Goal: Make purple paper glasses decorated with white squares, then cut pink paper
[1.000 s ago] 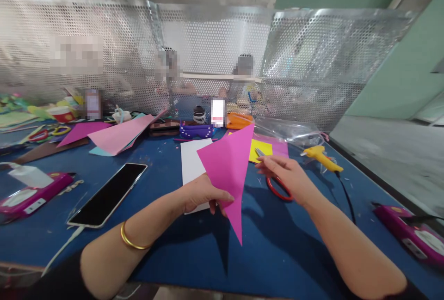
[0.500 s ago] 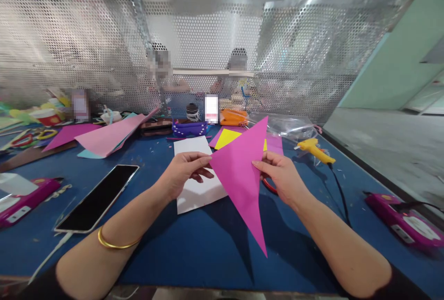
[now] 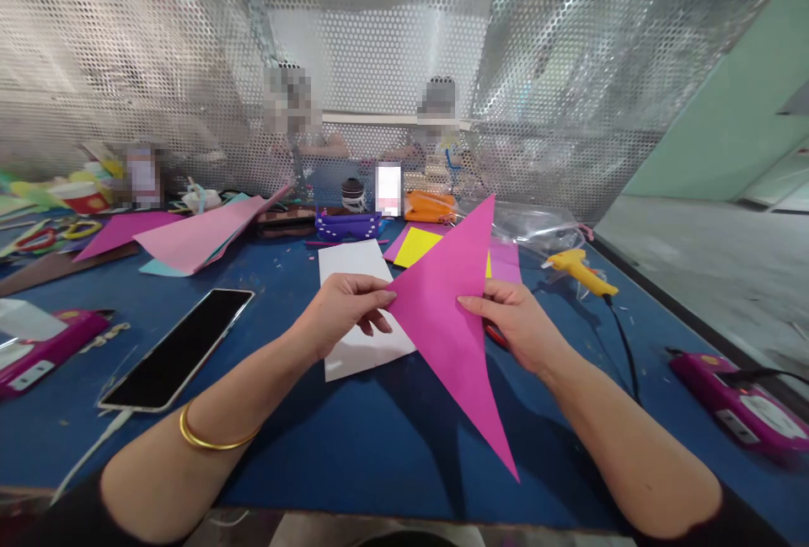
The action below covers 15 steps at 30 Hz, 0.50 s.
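Note:
A bright magenta sheet of craft paper [image 3: 446, 311], roughly triangular with a long point hanging down to the right, is held up above the table. My left hand [image 3: 350, 311] pinches its left corner between thumb and fingers. On the right edge, my right hand [image 3: 511, 319] grips the sheet, thumb in front and the other fingers behind. Under my left hand lies a white sheet [image 3: 360, 353]. Behind the magenta piece are a yellow sheet [image 3: 417, 245] and a purple sheet [image 3: 506, 260], both partly covered. A red curved handle [image 3: 495, 335] shows beside my right hand, the rest hidden.
A phone [image 3: 180, 349] on a cable lies left on the blue table [image 3: 303, 471]. A yellow glue gun [image 3: 581, 271] and a magenta power strip [image 3: 739, 404] are at right. Pink paper [image 3: 195, 235] lies back left. A perforated metal screen [image 3: 392, 41] stands behind.
The magenta sheet's lower point has swung to the right and slightly down. Both hands keep their hold on it. The whole view has shifted slightly.

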Each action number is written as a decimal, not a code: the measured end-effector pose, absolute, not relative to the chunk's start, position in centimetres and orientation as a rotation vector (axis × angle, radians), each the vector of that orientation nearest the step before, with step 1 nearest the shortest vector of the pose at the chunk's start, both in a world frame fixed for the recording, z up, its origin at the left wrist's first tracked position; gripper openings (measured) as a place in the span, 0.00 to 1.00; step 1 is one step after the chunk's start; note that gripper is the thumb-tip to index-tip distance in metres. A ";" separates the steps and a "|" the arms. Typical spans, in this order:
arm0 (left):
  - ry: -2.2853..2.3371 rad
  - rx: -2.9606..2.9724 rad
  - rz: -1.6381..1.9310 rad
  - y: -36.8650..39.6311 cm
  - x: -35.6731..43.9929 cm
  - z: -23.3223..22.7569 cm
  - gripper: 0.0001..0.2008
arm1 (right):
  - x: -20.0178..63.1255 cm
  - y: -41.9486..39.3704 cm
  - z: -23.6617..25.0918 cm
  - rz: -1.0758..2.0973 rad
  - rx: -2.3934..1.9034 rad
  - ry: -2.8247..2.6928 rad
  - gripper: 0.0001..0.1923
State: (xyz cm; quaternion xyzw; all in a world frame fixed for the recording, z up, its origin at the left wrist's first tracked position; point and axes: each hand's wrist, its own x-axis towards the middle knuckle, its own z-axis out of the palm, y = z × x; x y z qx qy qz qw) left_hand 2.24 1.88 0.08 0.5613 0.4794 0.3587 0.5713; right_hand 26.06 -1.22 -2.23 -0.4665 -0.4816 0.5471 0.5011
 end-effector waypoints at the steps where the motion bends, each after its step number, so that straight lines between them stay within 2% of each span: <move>1: 1.113 1.312 0.836 1.9 2.2 0.1 0.06 | 26.0 -1.3 -2.2 1.335 -1.117 -1.148 0.11; 11: 0.995 1.212 0.803 1.9 2.1 0.1 0.13 | 25.6 -1.7 -1.3 1.412 -1.054 -0.946 0.12; 15: 0.994 1.213 0.846 1.7 2.3 0.2 0.12 | 25.5 -1.6 -1.4 1.416 -1.046 -0.918 0.13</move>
